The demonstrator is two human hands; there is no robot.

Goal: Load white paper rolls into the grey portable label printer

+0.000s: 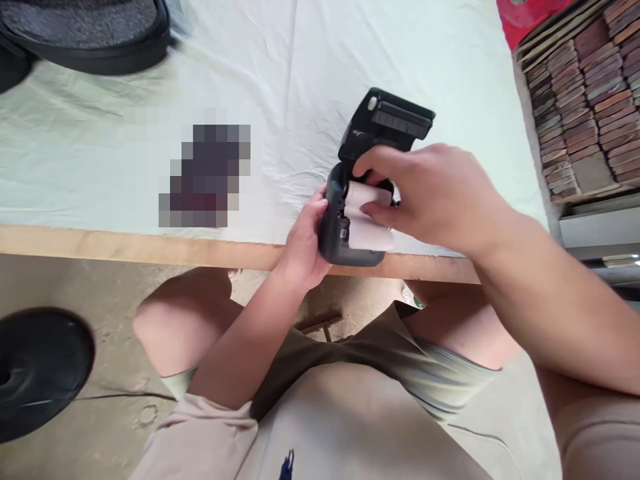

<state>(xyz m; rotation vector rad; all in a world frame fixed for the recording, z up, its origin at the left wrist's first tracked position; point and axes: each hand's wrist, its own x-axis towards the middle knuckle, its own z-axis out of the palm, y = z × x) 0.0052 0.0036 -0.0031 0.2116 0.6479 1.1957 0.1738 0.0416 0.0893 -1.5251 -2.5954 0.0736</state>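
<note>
A black portable receipt printer (332,230) is at the table's front edge with its hinged lid (405,120) raised. My left hand (304,241) grips it from the left side, the thumb along its upper edge and the other fingers hidden behind and below. White paper (370,236) from a roll lies in the printer's compartment. Over that compartment, my right hand (433,193) reaches in from the right, thumb and fingers closed on the paper. The index finger bends close under the lid, and part of the roll is hidden behind the fingers.
The table (280,80) has a pale cloth and a wooden front edge. A blurred-out dark object (207,173) lies left of the printer. A black item with a grey textured top (95,30) stands at the back left. Stacked bricks (590,107) are at the right.
</note>
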